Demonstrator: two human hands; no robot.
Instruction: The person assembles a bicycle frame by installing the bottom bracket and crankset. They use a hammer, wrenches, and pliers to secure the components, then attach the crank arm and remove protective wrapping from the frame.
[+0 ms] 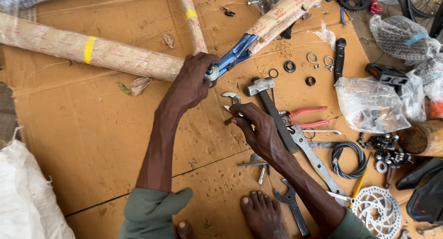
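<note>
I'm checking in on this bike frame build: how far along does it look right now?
Early. Done: tools and small parts are laid out on the cardboard. In hand: the left hand grips the wrapped frame at its blue end, while the right hand picks up a spanner. Left: the frame is still in wrapping, and rings, cable and disc rotor lie loose.

Red-handled pliers (pixel 304 117), coiled black cable (pixel 349 160), disc brake rotor (pixel 377 211), clear plastic bag (pixel 369 105)

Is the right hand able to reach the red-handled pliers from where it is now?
Probably yes. The right hand rests on the cardboard holding a small wrench, and the red-handled pliers lie just beyond the hammer beside it. Only the wrench occupies its fingers.
</note>
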